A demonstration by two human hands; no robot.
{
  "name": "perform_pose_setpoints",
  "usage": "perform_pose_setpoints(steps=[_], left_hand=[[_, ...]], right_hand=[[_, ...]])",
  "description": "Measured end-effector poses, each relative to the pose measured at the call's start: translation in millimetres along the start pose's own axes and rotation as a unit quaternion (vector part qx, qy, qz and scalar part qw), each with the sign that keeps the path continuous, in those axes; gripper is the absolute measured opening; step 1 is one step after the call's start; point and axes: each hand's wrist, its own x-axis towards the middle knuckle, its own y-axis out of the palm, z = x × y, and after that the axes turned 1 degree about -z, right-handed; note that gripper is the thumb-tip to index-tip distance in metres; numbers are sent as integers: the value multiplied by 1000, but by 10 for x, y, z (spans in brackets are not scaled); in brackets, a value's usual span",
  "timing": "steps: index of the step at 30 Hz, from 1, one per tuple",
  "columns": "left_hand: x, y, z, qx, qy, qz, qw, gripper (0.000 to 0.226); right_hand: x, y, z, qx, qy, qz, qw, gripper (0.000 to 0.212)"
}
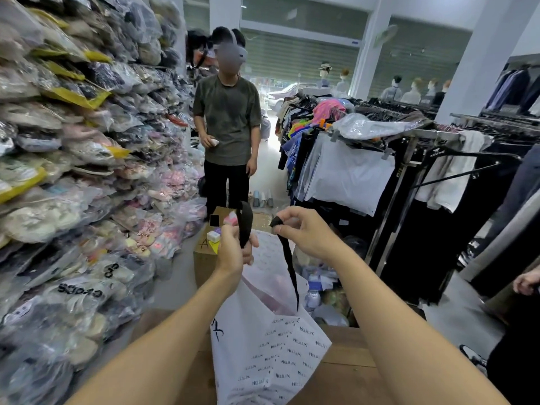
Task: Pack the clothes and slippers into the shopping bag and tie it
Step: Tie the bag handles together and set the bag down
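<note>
A white shopping bag (271, 355) printed with small black lettering stands on a wooden surface below my hands. Something pinkish shows faintly through its upper part. Two black ribbon ties rise from its top. My left hand (233, 249) is shut on the left black tie (245, 222), whose end sticks up above my fist. My right hand (304, 229) pinches the right black tie (287, 258), which hangs taut down to the bag's mouth. Both hands are held above the bag, a little apart. No loose clothes or slippers are visible near the bag.
A wall of plastic-wrapped slippers (73, 171) fills the left. A person (229, 124) stands ahead behind a cardboard box (206, 252) holding small items. Clothes racks (409, 159) crowd the right. Another person's hand (526, 280) shows at the right edge. The wooden table (344, 372) lies under the bag.
</note>
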Motion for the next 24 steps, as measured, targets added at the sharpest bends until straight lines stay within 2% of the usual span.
perform_pose_setpoints(steps=[2, 4, 6, 8, 10, 12, 14, 16, 18, 19, 22, 24], left_hand=[[-24, -9, -15, -28, -20, 48, 998, 60], [-35, -16, -20, -8, -49, 96, 994, 48], [-38, -12, -35, 67, -63, 149, 985, 31], [-74, -16, -69, 173, -58, 207, 961, 30], [-175, 21, -136, 226, -33, 243, 943, 31], [-240, 61, -166, 242, -1, 235, 941, 32], [-238, 59, -162, 260, 26, 209, 942, 24], [-180, 27, -128, 288, 28, 175, 941, 34], [-145, -29, -103, 312, 20, 134, 940, 43], [-137, -64, -89, 309, 14, 121, 943, 44], [-108, -137, -52, 281, -5, 110, 954, 47], [-93, -144, -29, 262, -9, 112, 959, 47]], right_hand=[[35, 60, -22, 13, 20, -21, 999, 5], [79, 113, -32, 18, 35, -45, 998, 11], [123, 133, 17, 62, 48, -50, 996, 14], [129, 154, 109, 107, 42, -18, 993, 16], [115, 197, 201, 103, 18, 17, 994, 7], [119, 245, 290, 75, -3, 21, 997, 15], [137, 279, 340, 56, -27, 1, 998, 20], [123, 257, 348, 76, -46, -21, 996, 21], [78, 178, 318, 80, -40, -8, 996, 24], [55, 131, 275, 56, -23, 6, 998, 31], [-2, 56, 54, -71, 71, 60, 993, 70], [-34, 130, -121, -48, 128, 84, 987, 82]])
